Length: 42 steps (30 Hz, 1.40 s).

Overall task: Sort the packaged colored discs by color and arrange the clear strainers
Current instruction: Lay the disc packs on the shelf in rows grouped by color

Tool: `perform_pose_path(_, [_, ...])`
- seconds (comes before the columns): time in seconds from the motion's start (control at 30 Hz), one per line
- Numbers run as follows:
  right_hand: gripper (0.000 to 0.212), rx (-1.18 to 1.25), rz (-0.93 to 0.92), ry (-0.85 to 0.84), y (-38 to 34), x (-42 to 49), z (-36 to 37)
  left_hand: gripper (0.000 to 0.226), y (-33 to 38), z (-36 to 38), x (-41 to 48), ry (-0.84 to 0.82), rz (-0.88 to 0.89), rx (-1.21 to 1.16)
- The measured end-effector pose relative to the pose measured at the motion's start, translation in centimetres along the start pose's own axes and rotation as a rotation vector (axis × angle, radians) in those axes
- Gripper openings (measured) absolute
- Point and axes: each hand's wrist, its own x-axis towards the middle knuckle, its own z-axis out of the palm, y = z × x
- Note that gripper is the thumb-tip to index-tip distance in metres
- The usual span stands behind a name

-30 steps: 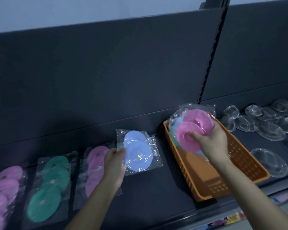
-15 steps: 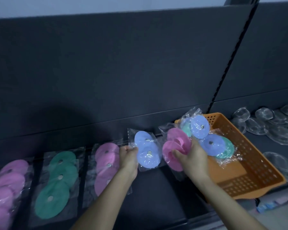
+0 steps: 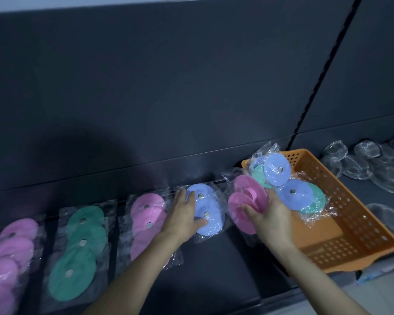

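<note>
Blue disc packet [image 3: 210,213] on shelf [image 3: 225,264] — left hand [image 3: 182,220] rests flat on it; right hand [image 3: 272,215] grips mixed packets [image 3: 278,170] beside basket [image 3: 355,226].

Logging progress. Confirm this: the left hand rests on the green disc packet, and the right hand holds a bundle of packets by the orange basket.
Wrong colour: the head view shows the left hand resting on the blue disc packet, not a green one. The right hand holds a bundle of packets by the orange basket.
</note>
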Motion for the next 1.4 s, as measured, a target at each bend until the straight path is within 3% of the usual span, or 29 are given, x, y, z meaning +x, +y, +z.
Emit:
perform_pose_path(0.1, [0.040,0.044,0.004,0.010,0.0,0.0,-0.1,0.090,-1.0,-0.6,0.9,-0.164,0.034,0.026])
perform_pose_path(0.27, [0.041,0.041,-0.009,0.002,0.3,0.1,-0.1,0.085,-1.9,-1.6,2.0,-0.252,0.069,0.141])
perform_pose_path(0.47, [0.034,-0.032,-0.059,0.011,0.4,-0.3,0.4,0.079,-1.4,-1.1,2.0,-0.215,0.079,0.191])
perform_pose_path(0.63, [0.040,0.033,-0.053,0.061,0.3,-0.4,0.2,0.074,-0.2,0.8,1.4,-0.197,0.213,0.219])
perform_pose_path(0.87, [0.039,0.049,-0.069,0.063,0.6,-0.7,0.3,0.081,-0.4,2.4,1.4,-0.166,0.092,0.264])
perform_pose_path(1.1, [0.041,0.057,-0.068,0.042,0.5,-0.8,0.3,0.085,-0.4,1.6,1.9,-0.150,0.130,0.263])
perform_pose_path(1.23, [0.041,0.101,-0.074,0.029,0.3,-1.0,0.3,0.066,0.6,0.7,0.5,-0.012,0.161,-0.017])
perform_pose_path(1.4, [0.041,0.135,-0.115,0.032,-0.5,-1.4,0.8,0.025,3.0,-1.0,-2.4,0.122,-0.040,-0.455])
